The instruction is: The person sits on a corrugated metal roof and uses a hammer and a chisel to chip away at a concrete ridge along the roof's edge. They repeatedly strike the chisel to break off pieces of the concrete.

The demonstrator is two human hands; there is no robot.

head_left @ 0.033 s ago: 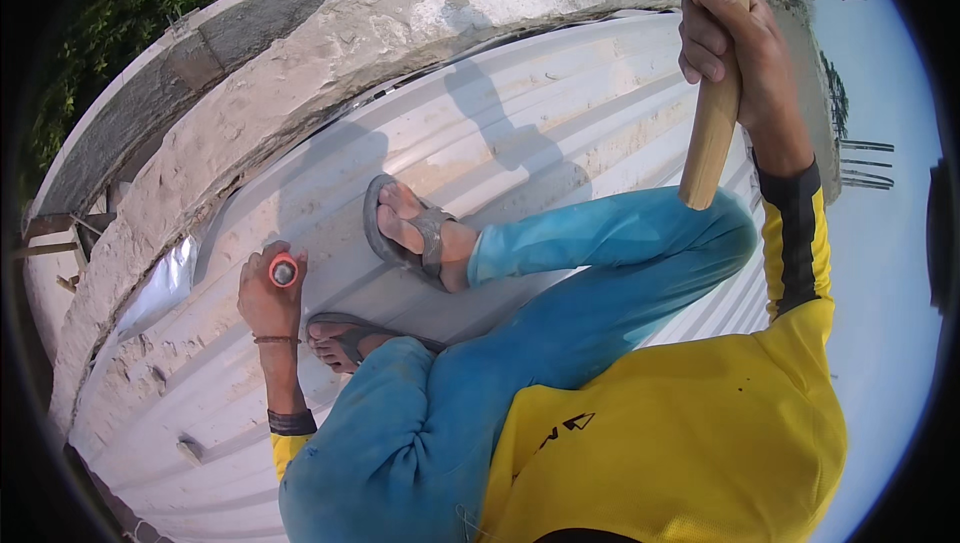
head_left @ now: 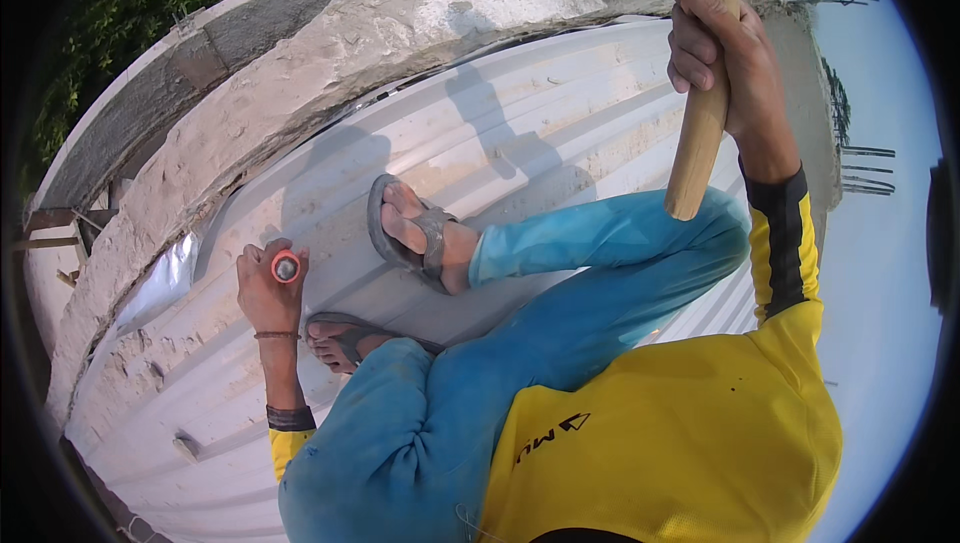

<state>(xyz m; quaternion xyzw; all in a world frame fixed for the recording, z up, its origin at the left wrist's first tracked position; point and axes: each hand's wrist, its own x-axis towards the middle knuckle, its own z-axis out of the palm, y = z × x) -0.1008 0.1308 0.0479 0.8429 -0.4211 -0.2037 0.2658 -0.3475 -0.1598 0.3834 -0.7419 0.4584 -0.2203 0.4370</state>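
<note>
My left hand (head_left: 268,288) is closed around a chisel (head_left: 286,268) with a red grip, seen end-on. The round grey metal end faces up; its tip is hidden below the hand. It is held over the ribbed metal sheet, close to the broken concrete edge. Raised at the upper right, my right hand (head_left: 735,58) grips a thick wooden tool handle (head_left: 697,158). The handle's lower end hangs over my bent knee, while its upper part runs out of the picture, so the tool's head is not shown.
Pale ribbed metal sheeting (head_left: 560,93) lies under my sandalled feet (head_left: 425,233). A rough concrete edge (head_left: 330,58) curves along its far and left sides. Bare steel bars (head_left: 868,168) stick out at the right. A loose chip (head_left: 187,448) lies at the lower left.
My right hand and the wooden handle have shifted slightly left and down. My left hand with the chisel has hardly moved.
</note>
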